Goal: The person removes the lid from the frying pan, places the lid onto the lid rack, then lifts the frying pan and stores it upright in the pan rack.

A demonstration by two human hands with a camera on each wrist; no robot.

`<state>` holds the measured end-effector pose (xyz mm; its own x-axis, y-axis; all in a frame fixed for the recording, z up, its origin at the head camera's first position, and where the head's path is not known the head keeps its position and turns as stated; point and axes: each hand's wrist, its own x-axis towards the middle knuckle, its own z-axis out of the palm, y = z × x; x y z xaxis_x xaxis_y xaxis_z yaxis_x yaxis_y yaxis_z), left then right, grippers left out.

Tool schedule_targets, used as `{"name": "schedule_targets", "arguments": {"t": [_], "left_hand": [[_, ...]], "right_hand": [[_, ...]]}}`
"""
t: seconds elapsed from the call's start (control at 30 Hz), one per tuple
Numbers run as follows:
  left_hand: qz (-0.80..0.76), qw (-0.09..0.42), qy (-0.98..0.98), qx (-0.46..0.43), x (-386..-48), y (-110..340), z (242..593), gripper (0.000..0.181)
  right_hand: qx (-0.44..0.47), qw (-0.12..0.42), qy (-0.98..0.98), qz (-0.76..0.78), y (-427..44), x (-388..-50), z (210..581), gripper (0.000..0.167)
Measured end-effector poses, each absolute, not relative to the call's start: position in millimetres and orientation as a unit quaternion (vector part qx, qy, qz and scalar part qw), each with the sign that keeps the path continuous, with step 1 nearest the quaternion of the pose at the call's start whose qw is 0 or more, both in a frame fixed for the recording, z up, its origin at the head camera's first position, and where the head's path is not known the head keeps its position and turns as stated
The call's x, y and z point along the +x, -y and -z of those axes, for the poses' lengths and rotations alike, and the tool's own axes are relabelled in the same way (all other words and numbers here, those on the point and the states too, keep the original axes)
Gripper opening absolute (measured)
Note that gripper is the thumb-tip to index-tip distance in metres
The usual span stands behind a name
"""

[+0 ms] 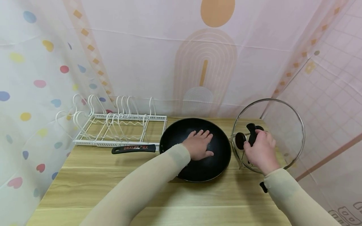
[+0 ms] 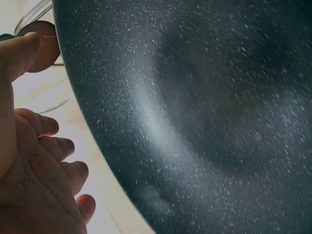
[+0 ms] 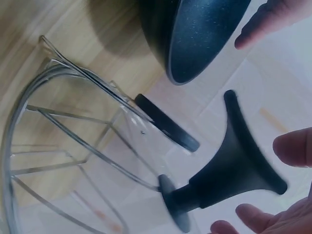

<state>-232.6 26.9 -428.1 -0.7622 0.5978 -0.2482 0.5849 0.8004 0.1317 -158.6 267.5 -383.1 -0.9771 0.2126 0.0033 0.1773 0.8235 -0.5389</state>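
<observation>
A black wok (image 1: 195, 171) lies in the middle of the wooden table, its handle (image 1: 133, 149) pointing left. My left hand (image 1: 198, 146) is over the wok with fingers spread; in the left wrist view this hand (image 2: 39, 161) appears beside the rim of the wok (image 2: 195, 97), holding nothing. At the right, a glass lid (image 1: 297, 150) stands tilted on a wire rack (image 3: 83, 141). My right hand (image 1: 261, 152) is at the lid's black knob (image 1: 252, 134). In the right wrist view, its thumb and fingers lie around the knob (image 3: 229, 170), with gaps between.
A white wire dish rack (image 1: 127, 144) stands at the back left, close to the wok. A dark round disc (image 1: 240, 140) is between the wok and the knob. Patterned curtains (image 1: 135, 62) enclose the table (image 1: 118, 182) at the back and sides.
</observation>
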Motion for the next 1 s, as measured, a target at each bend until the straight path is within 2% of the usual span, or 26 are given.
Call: {"name": "schedule_targets", "arguments": {"t": [0.27, 0.37, 0.53, 1.0], "left_hand": [[-0.029, 0.136, -0.939, 0.313, -231.4, -3.0, 423.6, 0.081], [-0.031, 0.132, -0.940, 0.314, -230.9, 7.2, 423.7, 0.081], [-0.035, 0.124, -0.941, 0.312, -229.9, 24.6, 426.2, 0.081], [-0.055, 0.110, -0.943, 0.310, -218.7, 67.5, 429.0, 0.080]], "right_hand": [[-0.009, 0.131, 0.956, -0.263, -252.6, -151.8, 385.8, 0.058], [0.026, 0.148, 0.954, -0.260, -246.1, -151.0, 387.5, 0.054], [0.067, 0.141, 0.954, -0.258, -236.0, -151.1, 389.5, 0.051], [0.140, 0.055, 0.956, -0.252, -216.4, -148.1, 402.9, 0.049]]}}
